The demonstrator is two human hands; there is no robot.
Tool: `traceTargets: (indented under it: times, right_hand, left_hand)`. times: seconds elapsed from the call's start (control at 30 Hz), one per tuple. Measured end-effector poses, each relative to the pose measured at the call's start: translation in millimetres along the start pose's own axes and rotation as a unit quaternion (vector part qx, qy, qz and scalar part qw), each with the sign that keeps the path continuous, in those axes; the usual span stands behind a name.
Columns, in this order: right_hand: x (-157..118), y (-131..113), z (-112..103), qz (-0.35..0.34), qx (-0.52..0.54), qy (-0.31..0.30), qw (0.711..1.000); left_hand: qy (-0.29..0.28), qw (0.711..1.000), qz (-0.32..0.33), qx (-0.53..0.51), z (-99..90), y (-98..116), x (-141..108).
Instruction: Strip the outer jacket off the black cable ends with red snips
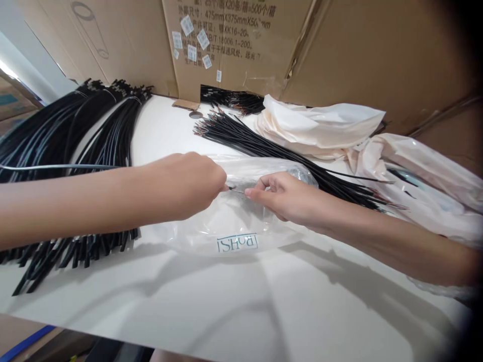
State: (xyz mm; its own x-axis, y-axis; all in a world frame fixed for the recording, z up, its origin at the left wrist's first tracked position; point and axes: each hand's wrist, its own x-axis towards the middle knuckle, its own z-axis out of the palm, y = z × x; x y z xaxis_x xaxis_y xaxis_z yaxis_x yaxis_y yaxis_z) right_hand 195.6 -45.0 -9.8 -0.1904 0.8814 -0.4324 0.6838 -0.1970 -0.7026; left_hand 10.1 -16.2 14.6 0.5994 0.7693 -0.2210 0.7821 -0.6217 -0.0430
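Note:
Over a clear plastic bag (211, 236) with a green RoHS mark, both hands come close together. My left hand (194, 183) is closed, and a small dark tip shows at its fingertips. My right hand (277, 193) pinches the near end of a thin wire (237, 190) that spans the gap between the hands. What the left fingers wrap round is mostly hidden by the hand. Behind the bag lies a bundle of black cables (264, 146) with stripped copper ends, running toward the right.
Thick bundles of black cables (109, 136) cover the left of the white table (226, 301). White plastic bags (320, 125) lie at the back right. Large cardboard boxes (234, 40) stand along the back, with more cables in a cut-out.

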Motion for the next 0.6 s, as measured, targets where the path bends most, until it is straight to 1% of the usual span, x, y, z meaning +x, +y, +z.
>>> traceTargets:
  times: [0.1,0.23,0.33,0.5,0.6]
  right_hand:
    - [1.8,4.0,-1.5,-0.016,0.006,0.001,1.0]
    - [2.9,5.4,-0.3,-0.007,-0.003,0.008,1.0]
    - [4.1,3.9,0.8,-0.004,-0.03,0.015,0.999]
    - [3.9,0.3,-0.4,-0.007,-0.067,0.035,0.997]
    - [1.8,0.5,-2.8,-0.008,-0.066,0.013,0.998]
  left_hand:
    - [-0.024,0.996,0.0,0.081,-0.4,2.6,-3.7]
    - [0.014,0.989,0.046,0.137,-1.3,6.5,-7.6]
    - [0.033,0.982,0.061,0.175,1.1,5.9,-8.5]
    - [0.045,0.971,0.06,0.225,5.1,2.0,-8.0]
    - [0.032,0.97,0.042,0.238,2.8,1.0,-6.7]
